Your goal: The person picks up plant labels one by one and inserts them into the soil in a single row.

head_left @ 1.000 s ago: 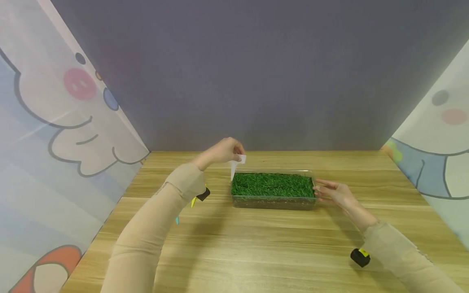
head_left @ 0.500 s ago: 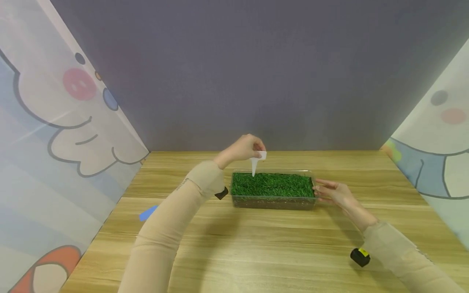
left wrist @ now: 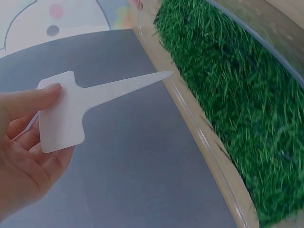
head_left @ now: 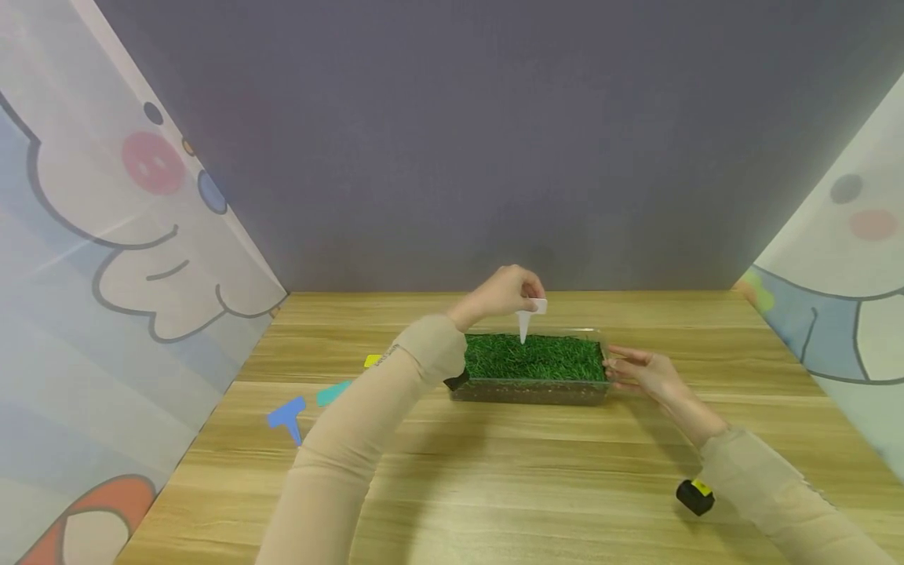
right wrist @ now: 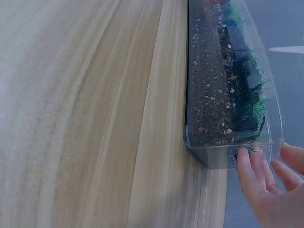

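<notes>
My left hand [head_left: 510,290] pinches the broad head of a white T-shaped plant label [head_left: 523,323] between thumb and fingers. The label's tapered tip points down at the grass [head_left: 551,357] in a long clear plastic box [head_left: 530,392]. In the left wrist view, the label [left wrist: 64,116] is blank and its spike [left wrist: 126,89] reaches toward the rim. My right hand [head_left: 653,375] touches the box's right end with extended fingers [right wrist: 251,178]. Through the wall of the box [right wrist: 209,159], brown soil [right wrist: 209,85] shows beneath the grass.
Blue [head_left: 286,416], teal [head_left: 332,392] and yellow labels [head_left: 371,360] lie on the wooden table [head_left: 537,479] left of the box; my left sleeve [head_left: 360,416] partly covers the teal and yellow ones. A grey wall [head_left: 508,141] stands behind, with cartoon-printed panels [head_left: 127,259] at both sides.
My left hand has carried the white label rightward, from beyond the box's left end to over the middle of the grass. The coloured labels are coming out from behind the sleeve. My right hand stays put.
</notes>
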The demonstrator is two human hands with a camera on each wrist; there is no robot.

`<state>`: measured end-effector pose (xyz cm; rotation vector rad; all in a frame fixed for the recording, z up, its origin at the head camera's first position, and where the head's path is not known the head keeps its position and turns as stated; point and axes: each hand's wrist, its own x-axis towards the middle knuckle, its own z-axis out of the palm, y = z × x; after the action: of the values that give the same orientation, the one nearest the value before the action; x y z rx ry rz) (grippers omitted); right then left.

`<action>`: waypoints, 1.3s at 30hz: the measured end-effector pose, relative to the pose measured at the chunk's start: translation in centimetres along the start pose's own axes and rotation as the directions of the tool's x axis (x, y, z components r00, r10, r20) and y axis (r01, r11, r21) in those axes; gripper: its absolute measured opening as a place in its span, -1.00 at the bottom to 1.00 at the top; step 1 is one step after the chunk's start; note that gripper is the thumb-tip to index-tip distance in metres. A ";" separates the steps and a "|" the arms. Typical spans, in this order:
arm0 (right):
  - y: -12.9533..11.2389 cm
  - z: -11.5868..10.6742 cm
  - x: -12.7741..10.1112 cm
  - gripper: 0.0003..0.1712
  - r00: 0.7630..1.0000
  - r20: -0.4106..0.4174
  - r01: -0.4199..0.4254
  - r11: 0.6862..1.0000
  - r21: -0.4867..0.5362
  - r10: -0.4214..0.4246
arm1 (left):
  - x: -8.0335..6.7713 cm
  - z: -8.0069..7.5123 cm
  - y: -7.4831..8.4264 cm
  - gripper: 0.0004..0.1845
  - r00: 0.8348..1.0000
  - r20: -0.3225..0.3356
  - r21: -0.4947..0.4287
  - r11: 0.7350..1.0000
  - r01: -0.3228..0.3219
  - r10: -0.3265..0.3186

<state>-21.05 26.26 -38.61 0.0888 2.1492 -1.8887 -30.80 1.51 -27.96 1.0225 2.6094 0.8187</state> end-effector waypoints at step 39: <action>0.6 -0.5 0.1 -0.33 1.000 0.012 0.004 0.999 0.033 -0.005 | 3.6 7.1 4.2 -0.84 0.998 -0.033 0.056 0.997 -0.057 0.059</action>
<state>-21.12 26.86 -39.17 0.0788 2.1128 -1.9221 -28.30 9.44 -31.41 1.1133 2.6565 0.7892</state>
